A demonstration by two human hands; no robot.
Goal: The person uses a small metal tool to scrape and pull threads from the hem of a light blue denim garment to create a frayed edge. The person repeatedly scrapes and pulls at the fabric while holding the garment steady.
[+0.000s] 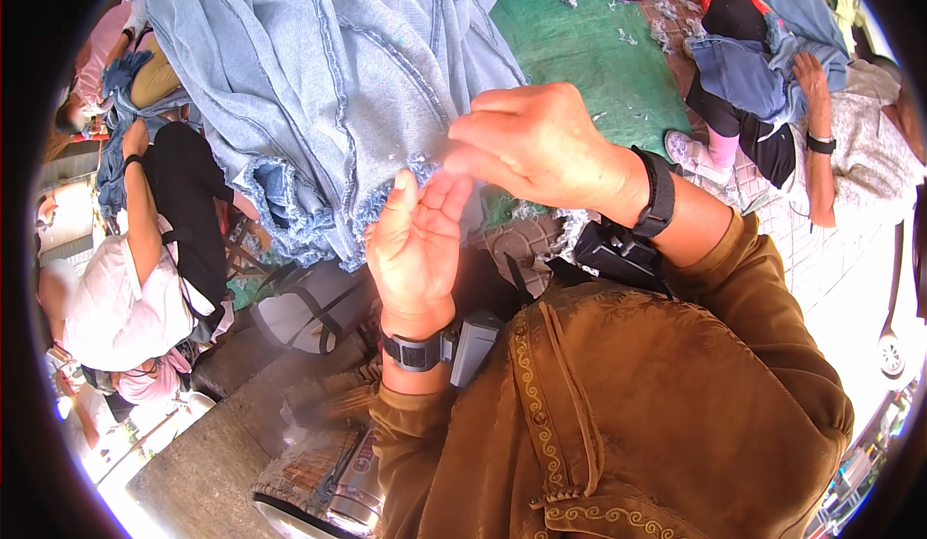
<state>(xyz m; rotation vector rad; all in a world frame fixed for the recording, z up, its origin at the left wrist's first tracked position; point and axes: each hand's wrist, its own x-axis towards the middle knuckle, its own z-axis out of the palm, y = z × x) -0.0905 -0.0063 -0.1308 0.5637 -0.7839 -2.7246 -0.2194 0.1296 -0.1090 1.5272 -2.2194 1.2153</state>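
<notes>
Light-blue denim (309,66) with raised seams hangs in folds in front of me. Its lower hem is a frayed edge (275,201) of loose threads. My left hand (420,249) is palm up at that hem, its thumb apart from the stretched fingers, whose tips are near the cloth. Just above and to the right, my right hand (546,143) has its fingers drawn together toward the thumb, their tips slightly blurred. Whatever may be between those fingertips is too small to make out. Both wrists wear dark straps.
Green sheeting (589,46) strewn with lint covers ground ahead. On the left a seated person in a white top (126,297) handles denim; another person on the right holds blue denim (739,75). A grey-strapped sandal (299,312) and a metal flask (359,481) are close to me.
</notes>
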